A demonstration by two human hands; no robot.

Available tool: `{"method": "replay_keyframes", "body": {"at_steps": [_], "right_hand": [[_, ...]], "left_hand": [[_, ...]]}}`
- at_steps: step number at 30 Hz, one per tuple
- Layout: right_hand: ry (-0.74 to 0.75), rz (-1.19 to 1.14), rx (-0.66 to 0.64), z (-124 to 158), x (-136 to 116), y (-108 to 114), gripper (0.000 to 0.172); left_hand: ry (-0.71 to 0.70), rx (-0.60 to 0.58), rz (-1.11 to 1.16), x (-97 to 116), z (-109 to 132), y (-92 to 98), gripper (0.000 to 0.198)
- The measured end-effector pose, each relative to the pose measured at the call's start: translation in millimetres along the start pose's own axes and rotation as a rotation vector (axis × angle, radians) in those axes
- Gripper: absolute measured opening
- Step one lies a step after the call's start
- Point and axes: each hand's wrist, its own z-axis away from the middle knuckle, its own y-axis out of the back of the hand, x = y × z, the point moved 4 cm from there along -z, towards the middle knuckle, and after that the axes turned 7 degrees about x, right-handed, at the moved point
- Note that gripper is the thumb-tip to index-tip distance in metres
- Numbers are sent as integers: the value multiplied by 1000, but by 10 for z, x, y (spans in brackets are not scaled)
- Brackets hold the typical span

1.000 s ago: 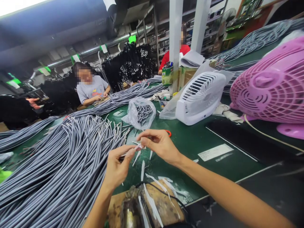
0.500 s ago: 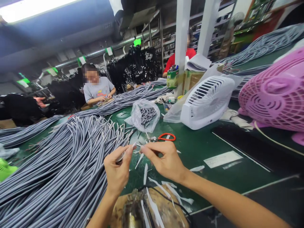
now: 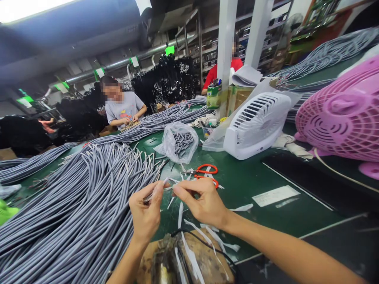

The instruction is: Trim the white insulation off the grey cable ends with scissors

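Observation:
My left hand (image 3: 146, 215) is closed, thumb and forefinger pinching a grey cable near its end. A thin whitish tip (image 3: 167, 184) sticks out from these fingers toward my right hand (image 3: 204, 199). That hand is also closed, its thumb and forefinger pinched on the tip's far end; the fingers hide most of it. Just beyond the right hand lie red-handled scissors (image 3: 195, 172). To the left, a big bundle of grey cables (image 3: 89, 205) reaches close to my left wrist. Below both hands, white strips (image 3: 192, 256) lie over a stained wooden block (image 3: 211, 256) with a metal part.
A clear bag (image 3: 193, 152) of short grey pieces sits behind the scissors. A white fan (image 3: 254, 126) and a pink fan (image 3: 337, 114) stand at right, near a white label (image 3: 275, 196) on the green table (image 3: 237, 181). A co-worker (image 3: 124, 104) handles cables across the table.
The pinched fingers of my right hand have shifted slightly left and down. More of the scissors' red handles shows now, and the whole view has moved a little.

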Motion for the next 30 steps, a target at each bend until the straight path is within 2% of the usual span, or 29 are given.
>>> {"method": "replay_keyframes", "body": {"at_steps": [5, 8, 11, 14, 17, 24, 27, 30], "right_hand": [[-65, -33, -37, -5, 22, -12, 39], [-110, -81, -5, -12, 44, 4, 37], [-107, -110, 23, -6, 39, 18, 37], [-87, -116, -24, 6, 15, -5, 38], [-116, -135, -61, 4, 15, -29, 38], [-248, -281, -117, -28, 63, -48, 37], [-269, -230, -80, -1, 82, -61, 38], [-277, -145, 28, 70, 80, -104, 38]], "left_hand": [[-30, 4, 31, 17, 9, -18, 17], [-78, -19, 39, 47, 52, -39, 16], [-81, 23, 34, 53, 79, -27, 16], [-56, 68, 26, 36, 71, -12, 17], [-73, 57, 20, 32, 57, -28, 17], [-250, 99, -118, 14, 122, -22, 18], [-343, 118, -214, 9, 159, -28, 22], [-365, 121, -292, 20, 160, -60, 21]]}}
